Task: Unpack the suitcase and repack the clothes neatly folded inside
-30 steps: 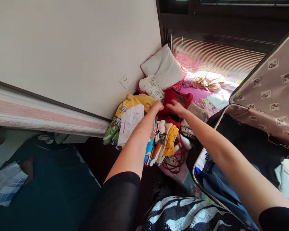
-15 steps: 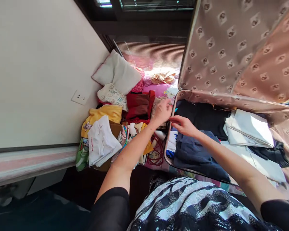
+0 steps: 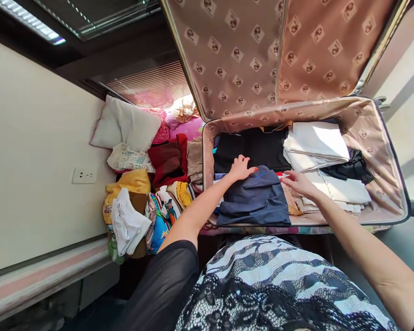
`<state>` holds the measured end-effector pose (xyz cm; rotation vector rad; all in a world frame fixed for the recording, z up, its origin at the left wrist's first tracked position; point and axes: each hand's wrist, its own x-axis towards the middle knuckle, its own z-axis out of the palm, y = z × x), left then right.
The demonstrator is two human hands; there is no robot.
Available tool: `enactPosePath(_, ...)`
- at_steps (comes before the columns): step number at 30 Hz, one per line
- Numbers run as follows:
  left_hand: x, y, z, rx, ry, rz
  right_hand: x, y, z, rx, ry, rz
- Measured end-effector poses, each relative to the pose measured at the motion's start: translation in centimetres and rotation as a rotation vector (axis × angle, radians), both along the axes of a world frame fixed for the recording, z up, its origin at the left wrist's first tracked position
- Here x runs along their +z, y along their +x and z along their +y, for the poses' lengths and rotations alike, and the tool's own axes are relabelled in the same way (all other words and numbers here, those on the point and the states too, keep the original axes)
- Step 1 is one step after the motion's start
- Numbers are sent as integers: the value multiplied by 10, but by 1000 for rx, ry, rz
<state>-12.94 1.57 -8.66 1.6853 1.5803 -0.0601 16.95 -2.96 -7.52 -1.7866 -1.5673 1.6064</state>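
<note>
Garment: navy garment [image 3: 255, 197], folded, lying in the suitcase [image 3: 382, 151] at its near left corner.
Left hand [image 3: 239, 168]: open, fingers spread, flat on the garment's far edge.
Right hand [image 3: 298, 183]: open, resting just right of the garment.
Edges: suitcase rim close on the left; white stack [image 3: 317, 147] fills the right.
Outside: clothes pile [image 3: 141, 202] against the wall.

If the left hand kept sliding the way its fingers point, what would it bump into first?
Probably the black clothes. The left hand lies on the navy garment with fingers pointing toward the back of the suitcase, and the black pile lies right ahead. Depth is hard to judge.
</note>
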Motion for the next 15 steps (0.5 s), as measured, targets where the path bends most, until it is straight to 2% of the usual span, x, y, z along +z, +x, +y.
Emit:
enactPosePath(3,12,4,-17,-231,-74,45,-7,-23,-11,153,75,-80)
enactPosePath(5,16,8,-25,-318,-108,95,-8,-39,-14,219,161,-220)
enactPosePath(7,19,13,-33,-354,-38,104,-7,-50,-17,244,209,-354)
enactPosePath(9,22,14,-44,-389,113,37,-3,-55,-22,231,249,-403)
enactPosePath(12,30,7,-71,-513,265,-136,5,-52,-35,228,345,-249)
enactPosePath(15,37,-7,-105,-664,158,-283,12,-44,-54,318,290,-16)
